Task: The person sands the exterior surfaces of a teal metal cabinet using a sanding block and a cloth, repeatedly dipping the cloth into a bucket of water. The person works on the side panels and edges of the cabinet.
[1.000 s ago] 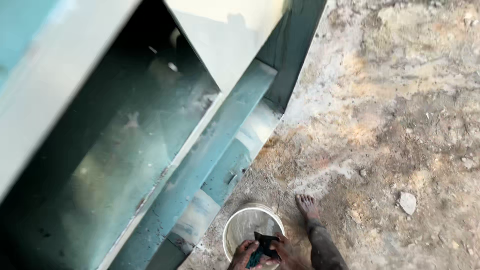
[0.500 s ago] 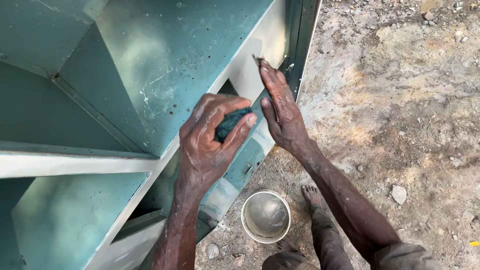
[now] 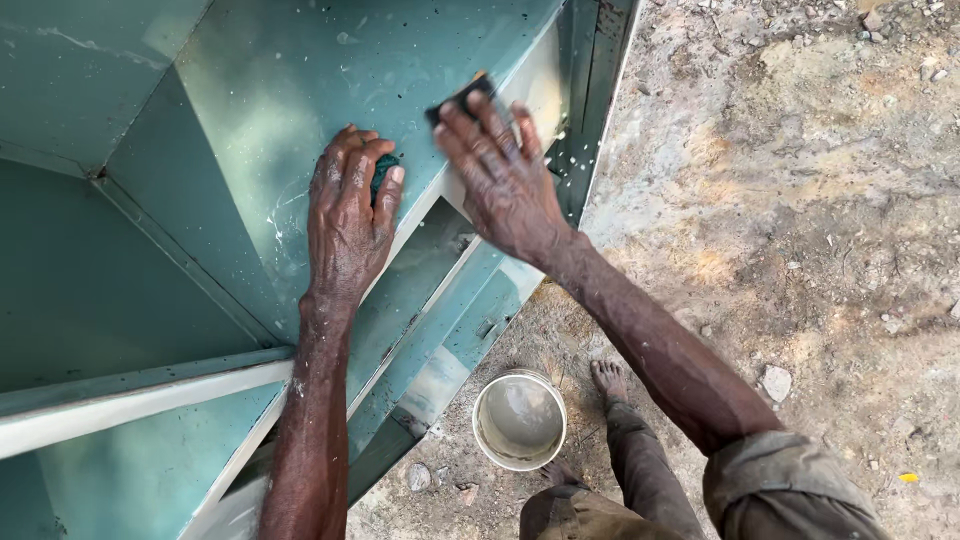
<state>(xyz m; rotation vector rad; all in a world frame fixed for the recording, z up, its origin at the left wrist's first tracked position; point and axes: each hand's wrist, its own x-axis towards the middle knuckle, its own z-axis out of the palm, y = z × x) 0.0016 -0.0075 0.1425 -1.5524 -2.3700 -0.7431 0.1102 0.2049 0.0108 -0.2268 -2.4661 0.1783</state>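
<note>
My left hand (image 3: pixel 347 215) lies flat on the sloping panel of a teal metal cabinet (image 3: pixel 250 110), pressing a small dark green pad (image 3: pixel 383 172) under its fingers. My right hand (image 3: pixel 500 170) presses a dark abrasive sheet (image 3: pixel 462 97) against the same panel near its pale right edge. The painted surface around both hands is wet and speckled with dark spots.
A white bucket (image 3: pixel 519 419) with cloudy water stands on the dirt ground below the cabinet, next to my bare foot (image 3: pixel 607 379). A dark metal frame (image 3: pixel 590 90) runs along the cabinet's right side. Small stones (image 3: pixel 776 382) lie on the ground.
Both hands came up from the bucket to the cabinet panel. Since half a second ago they have slid up and left across the surface.
</note>
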